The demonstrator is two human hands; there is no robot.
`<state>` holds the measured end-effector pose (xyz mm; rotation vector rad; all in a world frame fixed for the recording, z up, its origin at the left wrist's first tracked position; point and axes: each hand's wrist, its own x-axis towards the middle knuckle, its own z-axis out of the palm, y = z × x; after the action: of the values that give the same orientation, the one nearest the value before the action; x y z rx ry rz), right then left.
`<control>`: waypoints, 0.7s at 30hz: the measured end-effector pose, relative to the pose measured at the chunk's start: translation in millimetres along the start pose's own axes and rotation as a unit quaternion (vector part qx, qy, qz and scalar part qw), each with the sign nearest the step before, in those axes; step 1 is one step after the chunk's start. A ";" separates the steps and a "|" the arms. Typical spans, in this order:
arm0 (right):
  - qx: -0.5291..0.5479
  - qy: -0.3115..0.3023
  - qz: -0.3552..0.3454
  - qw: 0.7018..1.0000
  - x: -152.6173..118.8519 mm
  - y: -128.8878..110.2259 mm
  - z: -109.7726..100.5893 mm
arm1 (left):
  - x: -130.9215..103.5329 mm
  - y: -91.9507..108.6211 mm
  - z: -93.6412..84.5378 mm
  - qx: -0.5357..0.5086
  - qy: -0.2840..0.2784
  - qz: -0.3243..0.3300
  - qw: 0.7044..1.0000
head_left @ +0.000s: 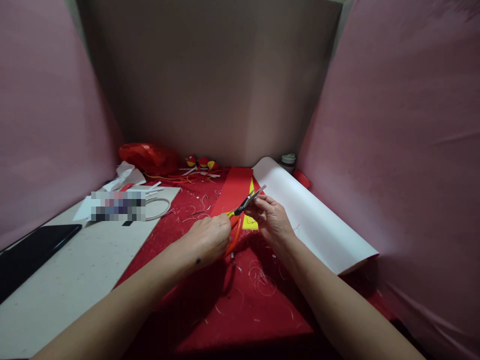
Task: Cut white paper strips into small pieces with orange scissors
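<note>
My left hand (210,235) is closed round the orange handles of a pair of scissors (236,232), whose blades point up and to the right. With its thumb and fingers, my right hand (270,215) pinches a thin pale strip (261,190) by the blade tips. Strip and blades overlap in view; whether they touch, I cannot tell. Under and behind the hands lie a red sheet (235,190) and a yellow sheet with dark lines (249,223). My fingers hide part of the yellow one.
A white roll or curled sheet (307,215) lies at the right, a lidded cup (288,161) behind it. Thread scraps (262,280) litter the red cloth (195,320). A red bag (148,157), red-yellow balls (203,162), a pale board (112,250) and dark tablet-like slab (37,252) surround.
</note>
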<state>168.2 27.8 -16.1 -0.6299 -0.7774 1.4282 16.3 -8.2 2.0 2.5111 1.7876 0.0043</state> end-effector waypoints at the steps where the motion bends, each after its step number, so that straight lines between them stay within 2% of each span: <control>1: -0.003 -0.003 -0.002 1.000 0.4 0.2 -0.5 | -1.2 0.6 -1.5 0.005 -0.002 0.003 1.000; 7: -0.003 -0.011 -0.005 1.000 2.8 2.5 -4.0 | -4.5 4.6 -7.2 0.036 -0.012 0.003 0.999; 21: 0.017 -0.022 0.004 1.000 4.4 5.3 -5.7 | -2.4 -0.7 -3.4 0.045 -0.006 0.010 0.999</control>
<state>169.3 32.9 -23.3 -0.5779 -0.7828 1.4640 14.7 -10.1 5.4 2.5835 1.7970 -0.0925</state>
